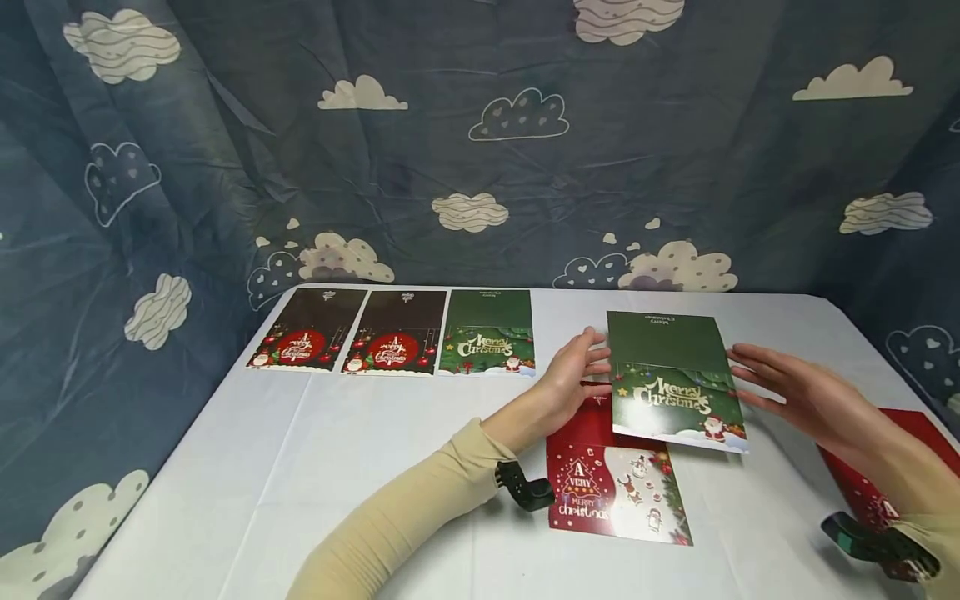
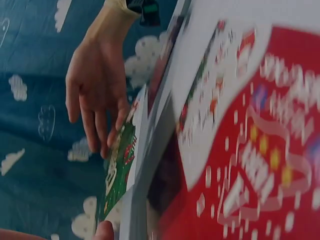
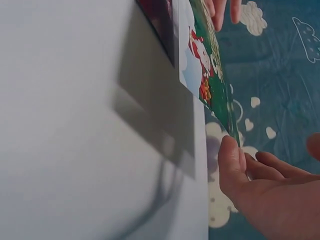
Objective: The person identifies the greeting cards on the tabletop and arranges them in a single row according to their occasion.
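A green Merry Christmas card [image 1: 675, 375], unfolded with its printed half toward the person, is raised off the table between both hands. Along its left edge, the left hand [image 1: 566, 379] has its fingers extended against the card. Opposite, the right hand [image 1: 810, 396] touches the right edge with fairly straight fingertips. In the right wrist view, the fingertips of the right hand [image 3: 270, 185] meet the edge of the green card [image 3: 217, 95]. Partly covered below lies a red and white Christmas card [image 1: 600, 492]. The left wrist view is blurred, with the right hand [image 2: 97, 90] beyond the green card [image 2: 117, 170].
Two dark cards with red circles [image 1: 300, 333] [image 1: 390, 333] and another green card [image 1: 487, 333] lie in a row at the back left of the white table [image 1: 360, 483]. A red card [image 1: 918, 433] lies at right, partly behind the right forearm. A cloud-patterned cloth [image 1: 420, 167] hangs behind.
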`<state>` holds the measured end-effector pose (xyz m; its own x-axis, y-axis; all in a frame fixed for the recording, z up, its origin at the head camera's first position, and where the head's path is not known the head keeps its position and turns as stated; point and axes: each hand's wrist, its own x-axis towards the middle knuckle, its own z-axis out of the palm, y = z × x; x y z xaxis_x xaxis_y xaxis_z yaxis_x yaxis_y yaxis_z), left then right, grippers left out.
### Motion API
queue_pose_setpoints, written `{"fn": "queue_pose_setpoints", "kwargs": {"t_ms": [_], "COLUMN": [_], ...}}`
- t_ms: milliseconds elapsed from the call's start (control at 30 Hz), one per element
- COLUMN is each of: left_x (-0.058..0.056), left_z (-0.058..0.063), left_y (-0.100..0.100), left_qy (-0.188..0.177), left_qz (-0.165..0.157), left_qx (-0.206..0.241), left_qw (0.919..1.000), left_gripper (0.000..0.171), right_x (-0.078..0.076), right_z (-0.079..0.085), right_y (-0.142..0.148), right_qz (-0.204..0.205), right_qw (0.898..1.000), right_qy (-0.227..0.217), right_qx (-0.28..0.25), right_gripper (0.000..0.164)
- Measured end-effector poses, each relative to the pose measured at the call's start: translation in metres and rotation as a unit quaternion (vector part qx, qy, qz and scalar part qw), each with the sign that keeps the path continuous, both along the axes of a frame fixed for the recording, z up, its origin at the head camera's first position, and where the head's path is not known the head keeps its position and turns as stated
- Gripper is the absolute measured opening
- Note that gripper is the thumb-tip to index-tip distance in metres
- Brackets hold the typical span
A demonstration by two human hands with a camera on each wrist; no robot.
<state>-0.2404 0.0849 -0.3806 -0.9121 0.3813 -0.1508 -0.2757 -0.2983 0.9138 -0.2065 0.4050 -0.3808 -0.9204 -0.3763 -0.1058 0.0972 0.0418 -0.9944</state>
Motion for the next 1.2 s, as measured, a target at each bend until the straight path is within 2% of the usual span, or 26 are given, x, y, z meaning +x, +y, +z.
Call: {"fn": "queue_pose_setpoints", "kwargs": {"t_ms": [167, 367, 700, 933, 1067, 1200], "left_x": [-0.019, -0.040, -0.072, -0.085, -0.091, -0.093], "left_z": [-0.003, -0.008, -0.017, -0.022, -0.019, -0.016], "left_y": [-0.011, -0.027, -0.045, -0.053, -0.055, -0.055], "left_qy": [0.002, -0.002, -0.020, -0.030, -0.022, -0.021], "left_qz": [0.014, 0.009, 0.023, 0.029, 0.031, 0.027], "left_qx": [-0.014, -0.036, -0.044, -0.071, -0.089, -0.104], "left_qw": [0.9998, 0.9993, 0.9986, 0.9966, 0.9953, 0.9940], "left_gripper": [0.055, 0.058, 0.059, 0.061, 0.062, 0.062], "right_x": [-0.016, -0.039, -0.079, -0.102, -0.114, -0.123], "right_z": [0.003, 0.002, 0.004, 0.001, -0.003, -0.008], "right_y": [-0.020, -0.040, -0.069, -0.085, -0.090, -0.094], "right_qz": [0.001, 0.005, -0.021, -0.033, -0.036, -0.041], "right_qw": [1.000, 1.000, 0.999, 0.998, 0.997, 0.995], "right_qy": [0.005, 0.005, -0.028, -0.026, -0.025, -0.043], "right_qx": [-0.016, -0.027, 0.007, 0.056, 0.061, 0.074], "right_gripper": [0.038, 0.052, 0.067, 0.065, 0.063, 0.061]}}
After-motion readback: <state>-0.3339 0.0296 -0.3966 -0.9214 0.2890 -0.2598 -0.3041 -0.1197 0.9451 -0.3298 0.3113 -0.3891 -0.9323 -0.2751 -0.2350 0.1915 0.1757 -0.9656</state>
